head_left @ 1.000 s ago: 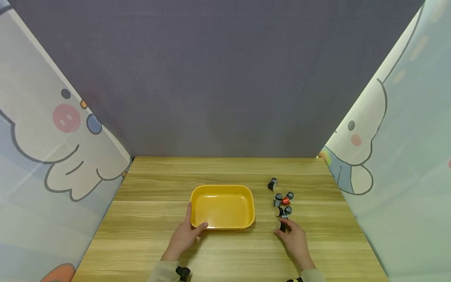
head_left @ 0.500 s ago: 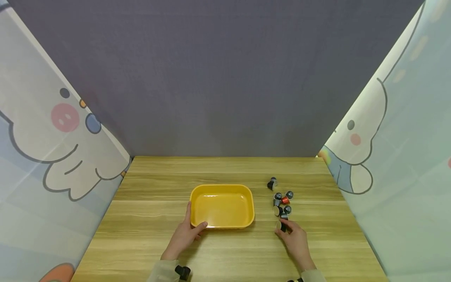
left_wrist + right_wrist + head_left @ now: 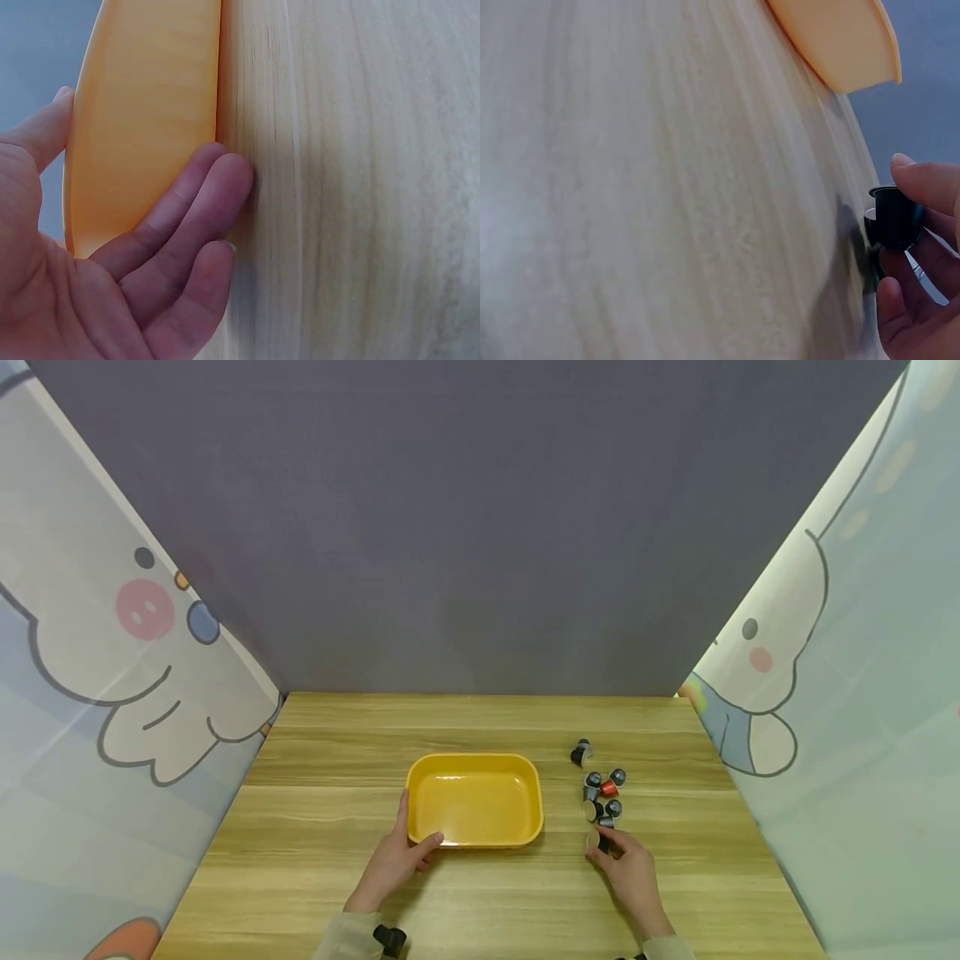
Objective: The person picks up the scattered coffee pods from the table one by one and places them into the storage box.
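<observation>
A yellow rectangular tray (image 3: 540, 802) lies on the table. My left hand (image 3: 392, 862) holds its near left corner, index finger along the left side and thumb over the front rim. In the left wrist view the other fingers (image 3: 187, 210) bend beside the tray's outer wall. To the right of the tray, my right hand (image 3: 630, 875) pinches a black coffee capsule (image 3: 898, 217) with a pale lid, low over the table, between thumb and fingers. Just beyond that hand lies a loose group of capsules, among them a red capsule (image 3: 608, 788) and a black capsule (image 3: 593, 811).
Farther back, another black capsule (image 3: 578, 755) lies against a dark one. The wooden table (image 3: 337, 735) ends at a dark grey back wall (image 3: 480, 527). Cartoon-printed curtains (image 3: 862, 718) flank both sides.
Both hands keep nearly the same place and hold. The whole head view has shifted slightly; the tray and capsules stay as they were.
</observation>
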The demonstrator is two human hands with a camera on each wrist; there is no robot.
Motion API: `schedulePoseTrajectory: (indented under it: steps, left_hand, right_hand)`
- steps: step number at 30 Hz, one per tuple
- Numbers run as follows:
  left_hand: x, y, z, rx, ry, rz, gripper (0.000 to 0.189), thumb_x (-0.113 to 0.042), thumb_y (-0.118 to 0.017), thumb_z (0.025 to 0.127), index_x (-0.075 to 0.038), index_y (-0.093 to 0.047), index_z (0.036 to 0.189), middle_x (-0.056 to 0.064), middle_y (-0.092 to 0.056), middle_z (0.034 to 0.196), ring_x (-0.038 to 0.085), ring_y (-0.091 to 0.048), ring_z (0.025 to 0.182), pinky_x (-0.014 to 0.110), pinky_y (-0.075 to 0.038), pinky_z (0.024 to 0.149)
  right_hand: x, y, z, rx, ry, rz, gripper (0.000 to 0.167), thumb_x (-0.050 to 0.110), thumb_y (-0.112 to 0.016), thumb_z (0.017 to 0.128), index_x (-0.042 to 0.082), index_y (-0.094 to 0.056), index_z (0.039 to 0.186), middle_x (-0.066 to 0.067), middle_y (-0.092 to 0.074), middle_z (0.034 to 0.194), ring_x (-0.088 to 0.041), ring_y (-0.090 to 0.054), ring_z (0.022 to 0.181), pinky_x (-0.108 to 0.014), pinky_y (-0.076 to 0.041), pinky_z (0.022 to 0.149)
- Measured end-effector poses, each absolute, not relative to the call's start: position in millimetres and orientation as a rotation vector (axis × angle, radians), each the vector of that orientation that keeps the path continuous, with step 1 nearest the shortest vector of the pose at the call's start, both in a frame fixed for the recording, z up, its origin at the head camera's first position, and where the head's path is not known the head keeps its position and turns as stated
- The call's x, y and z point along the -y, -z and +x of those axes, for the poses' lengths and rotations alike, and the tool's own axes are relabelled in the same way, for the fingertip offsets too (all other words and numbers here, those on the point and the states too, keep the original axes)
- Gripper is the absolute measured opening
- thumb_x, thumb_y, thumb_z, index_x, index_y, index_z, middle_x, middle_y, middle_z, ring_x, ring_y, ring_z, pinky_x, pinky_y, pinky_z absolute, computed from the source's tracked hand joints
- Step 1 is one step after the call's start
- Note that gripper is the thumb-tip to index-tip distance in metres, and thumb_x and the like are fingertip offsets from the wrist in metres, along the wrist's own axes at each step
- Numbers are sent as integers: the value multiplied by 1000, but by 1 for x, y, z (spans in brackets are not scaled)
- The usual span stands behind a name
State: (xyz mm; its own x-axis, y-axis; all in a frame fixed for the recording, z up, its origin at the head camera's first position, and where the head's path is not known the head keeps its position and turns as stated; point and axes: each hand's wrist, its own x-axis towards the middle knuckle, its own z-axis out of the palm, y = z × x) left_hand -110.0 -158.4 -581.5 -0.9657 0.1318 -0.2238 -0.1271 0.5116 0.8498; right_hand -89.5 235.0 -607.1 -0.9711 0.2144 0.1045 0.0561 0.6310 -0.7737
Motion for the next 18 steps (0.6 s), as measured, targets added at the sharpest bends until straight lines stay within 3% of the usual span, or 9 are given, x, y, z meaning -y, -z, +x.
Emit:
schedulePoseTrajectory:
  steps: [5,9,18]
  left_hand:
    - [159,584,-111,-2477,-1454,12,106,-47,-66,95,-20,13,160,3,-68,72,18,-66,62,34,-52,60]
    - [160,584,-111,-2465,-1463,10,106,-47,-66,94,-20,13,160,3,-68,72,18,-66,62,34,-52,61]
    - [160,582,-110,-2458,-1467,19,105,-46,-65,95,-19,14,159,3,-68,73,18,-66,62,35,-53,62]
  right_hand:
    - [-234,599,-90,2679,-1269,-213,39,9,-85,79,3,-73,116,-15,-70,110,-16,-59,79,-25,-48,66]
    - [-234,592,-90,2673,-1243,-189,38,8,-85,79,2,-73,115,-14,-70,109,-13,-59,77,-25,-49,64]
    - [-235,580,-91,2643,-1242,-151,41,9,-84,81,0,-71,119,-22,-67,117,-36,-68,96,-40,-57,76]
